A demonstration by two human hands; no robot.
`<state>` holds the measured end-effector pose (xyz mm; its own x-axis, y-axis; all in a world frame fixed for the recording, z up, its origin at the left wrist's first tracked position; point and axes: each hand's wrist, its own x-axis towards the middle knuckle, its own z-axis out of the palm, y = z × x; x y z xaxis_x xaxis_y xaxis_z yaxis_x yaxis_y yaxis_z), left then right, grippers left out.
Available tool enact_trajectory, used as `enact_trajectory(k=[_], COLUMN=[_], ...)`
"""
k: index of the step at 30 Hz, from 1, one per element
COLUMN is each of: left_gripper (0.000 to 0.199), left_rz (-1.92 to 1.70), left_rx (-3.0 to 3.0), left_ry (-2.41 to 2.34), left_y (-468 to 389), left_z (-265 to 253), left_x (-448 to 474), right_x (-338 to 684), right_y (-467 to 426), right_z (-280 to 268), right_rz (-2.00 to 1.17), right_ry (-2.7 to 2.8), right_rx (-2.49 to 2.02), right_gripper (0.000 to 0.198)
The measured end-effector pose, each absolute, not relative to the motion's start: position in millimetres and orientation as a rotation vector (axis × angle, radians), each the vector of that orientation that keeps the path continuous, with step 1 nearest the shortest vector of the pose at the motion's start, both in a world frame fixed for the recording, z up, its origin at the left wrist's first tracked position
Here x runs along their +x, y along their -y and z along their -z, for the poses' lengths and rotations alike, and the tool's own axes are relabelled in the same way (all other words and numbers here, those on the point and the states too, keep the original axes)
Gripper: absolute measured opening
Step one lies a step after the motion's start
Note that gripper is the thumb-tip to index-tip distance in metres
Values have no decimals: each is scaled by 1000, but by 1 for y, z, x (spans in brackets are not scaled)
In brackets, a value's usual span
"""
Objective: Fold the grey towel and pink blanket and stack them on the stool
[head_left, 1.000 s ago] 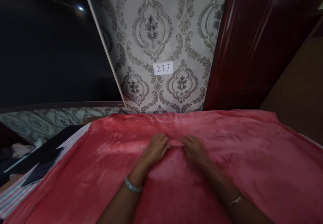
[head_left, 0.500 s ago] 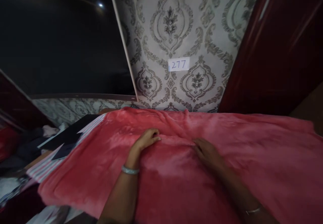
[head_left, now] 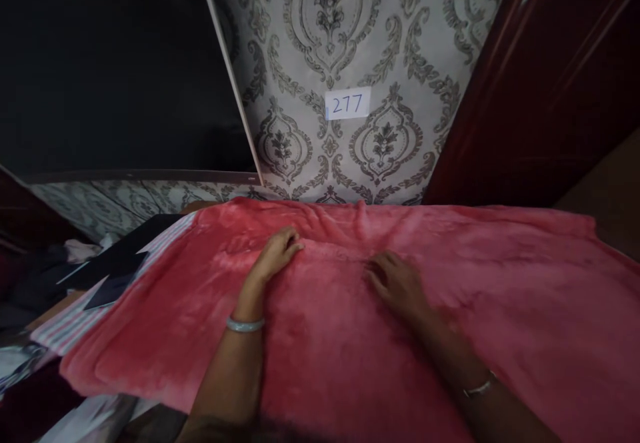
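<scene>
A pink-red plush blanket (head_left: 320,336) lies spread over a surface and fills the lower part of the head view. On its far half, left of the middle, my left hand (head_left: 278,251) has its fingers curled and pinches a bit of the cloth. My right hand (head_left: 396,278) is bent inward to the right of it, its curled fingers gripping the blanket as well. Between the two hands runs a low raised crease. The fingertips of both hands are partly hidden.
A large dark television screen (head_left: 110,70) stands at the back left, against patterned wallpaper (head_left: 390,50). A paper label reading 277 (head_left: 348,103) is on the wall. Dark red panelling (head_left: 540,83) rises at right. Striped cloth (head_left: 70,323) and other fabrics lie left.
The view has tilted down and shifted slightly right. Both hands stay on the blanket; the crease between them looks flatter and the right hand's fingers are more curled.
</scene>
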<state>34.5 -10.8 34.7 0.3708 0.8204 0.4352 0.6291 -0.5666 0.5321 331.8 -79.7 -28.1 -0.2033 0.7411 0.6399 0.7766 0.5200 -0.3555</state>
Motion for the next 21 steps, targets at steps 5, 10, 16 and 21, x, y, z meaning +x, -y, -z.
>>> enact_trajectory(k=[5,10,16,21], left_gripper=[16,14,14,15], left_rz=[-971,-950,-927,-922], left_rx=[2367,2380,2365,2362], left_ry=[-1302,-1308,-1324,-1329], left_y=[9,9,9,10], left_z=[-34,-35,-35,-36], left_x=[32,30,29,29], right_x=[326,327,327,327], right_y=[75,75,78,76], right_z=[37,35,33,36], right_rz=[66,140,179,168], right_ry=[1975,1948,1961,1937], right_rx=[-1356,-1474,-1471,-1442], right_gripper=[29,38,34,32])
